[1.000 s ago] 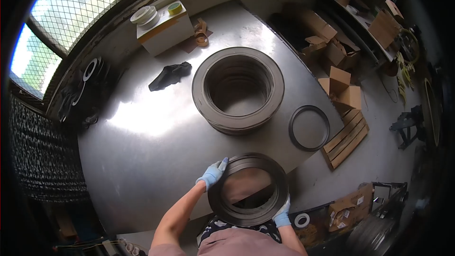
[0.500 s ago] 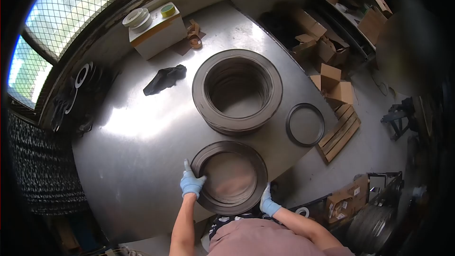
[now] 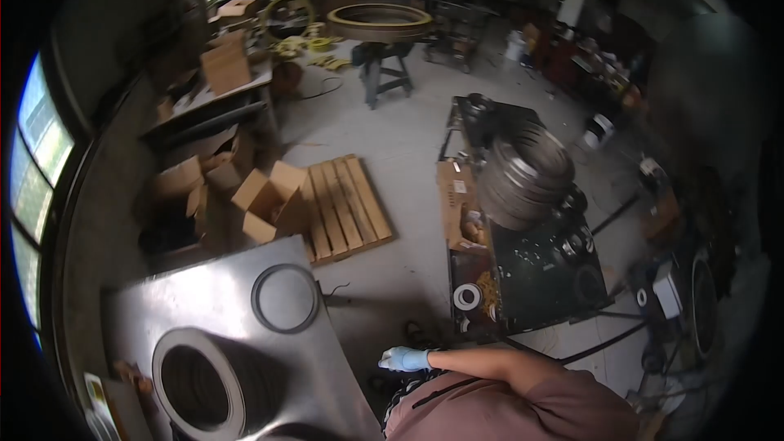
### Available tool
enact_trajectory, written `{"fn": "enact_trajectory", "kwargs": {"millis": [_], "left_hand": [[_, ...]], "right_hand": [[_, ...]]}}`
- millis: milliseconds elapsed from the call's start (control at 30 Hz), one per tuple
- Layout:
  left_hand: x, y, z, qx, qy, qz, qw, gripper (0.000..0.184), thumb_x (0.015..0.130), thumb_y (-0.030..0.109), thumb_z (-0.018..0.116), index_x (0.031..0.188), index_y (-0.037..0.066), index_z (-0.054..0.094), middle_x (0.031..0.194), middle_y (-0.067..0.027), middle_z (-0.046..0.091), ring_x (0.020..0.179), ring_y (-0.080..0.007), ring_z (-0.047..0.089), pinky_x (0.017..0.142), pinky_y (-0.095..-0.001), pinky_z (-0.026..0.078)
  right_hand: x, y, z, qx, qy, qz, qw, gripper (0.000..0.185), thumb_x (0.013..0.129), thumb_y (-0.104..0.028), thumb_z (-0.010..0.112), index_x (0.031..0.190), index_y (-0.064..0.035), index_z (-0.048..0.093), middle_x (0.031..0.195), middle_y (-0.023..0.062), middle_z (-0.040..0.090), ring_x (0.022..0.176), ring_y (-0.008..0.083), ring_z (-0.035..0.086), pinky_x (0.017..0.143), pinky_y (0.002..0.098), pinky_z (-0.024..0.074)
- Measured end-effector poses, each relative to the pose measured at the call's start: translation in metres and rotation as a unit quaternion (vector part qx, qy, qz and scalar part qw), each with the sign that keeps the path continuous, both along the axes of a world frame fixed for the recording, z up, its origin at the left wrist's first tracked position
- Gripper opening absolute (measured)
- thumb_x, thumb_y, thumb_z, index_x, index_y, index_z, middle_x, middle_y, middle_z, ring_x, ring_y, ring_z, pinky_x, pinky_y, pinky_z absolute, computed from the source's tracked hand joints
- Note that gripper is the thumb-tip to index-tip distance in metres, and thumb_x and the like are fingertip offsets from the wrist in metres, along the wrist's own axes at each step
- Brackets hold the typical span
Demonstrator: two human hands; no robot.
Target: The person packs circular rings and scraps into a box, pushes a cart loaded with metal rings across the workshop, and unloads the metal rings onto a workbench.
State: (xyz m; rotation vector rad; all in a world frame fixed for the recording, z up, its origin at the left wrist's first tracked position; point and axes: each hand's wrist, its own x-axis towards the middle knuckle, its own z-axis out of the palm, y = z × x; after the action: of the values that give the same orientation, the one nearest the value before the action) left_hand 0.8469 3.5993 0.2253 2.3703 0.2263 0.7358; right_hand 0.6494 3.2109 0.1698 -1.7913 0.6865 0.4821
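Note:
My right hand (image 3: 404,359), in a pale blue glove, is just off the right edge of the metal table (image 3: 335,376). Its fingers point left, loosely extended, and nothing shows in them. My left hand is out of view. A tall stack of grey-brown rings (image 3: 196,337) stands on the table, left of my hand. Near the table's far corner lies a thin dark ring (image 3: 286,330), flat on the metal. A dark curved edge (image 3: 310,433) at the bottom of the view appears to be part of the smaller ring stack, mostly cut off.
To the right, a dark workbench (image 3: 531,278) carries a stack of metal rings (image 3: 527,180). Beyond the table are a wooden pallet (image 3: 347,204) and open cardboard boxes (image 3: 265,204). A large ring (image 3: 380,30) rests on a dark stand (image 3: 384,73) farther back.
My view has swung right, away from the window, toward the workbench and room. My right hand has left the smaller ring stack's side; my left hand has gone out of view.

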Motion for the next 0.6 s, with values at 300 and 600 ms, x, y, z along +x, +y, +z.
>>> {"fn": "enact_trajectory", "kwargs": {"millis": [300, 600], "left_hand": [[-0.067, -0.436, -0.022, -0.174, 0.299, -0.701, 0.623, 0.040, 0.086, 0.003, 0.063, 0.125, 0.002, 0.054, 0.118, -0.0128, 0.060, 0.108, -0.0252, 0.059, 0.097, -0.0379, 0.046], [-0.123, -0.666, 0.019, 0.300, 0.284, -0.833, 0.368, 0.049, 0.088, 0.037, 0.064, 0.130, 0.011, 0.057, 0.130, -0.0167, 0.058, 0.120, -0.0359, 0.055, 0.103, -0.0409, 0.043]], "right_hand": [[-0.117, -0.164, 0.017, -0.123, 0.046, -0.178, 0.975, 0.049, 0.093, -0.045, 0.050, 0.113, -0.0027, 0.067, 0.114, 0.0227, 0.066, 0.107, 0.0395, 0.062, 0.091, 0.0467, 0.0460], [-0.207, -0.307, 0.104, -0.327, 0.082, -0.490, 0.804, 0.043, 0.089, -0.046, 0.052, 0.097, -0.0066, 0.066, 0.097, 0.0215, 0.069, 0.090, 0.0389, 0.067, 0.084, 0.0484, 0.0507]]}}
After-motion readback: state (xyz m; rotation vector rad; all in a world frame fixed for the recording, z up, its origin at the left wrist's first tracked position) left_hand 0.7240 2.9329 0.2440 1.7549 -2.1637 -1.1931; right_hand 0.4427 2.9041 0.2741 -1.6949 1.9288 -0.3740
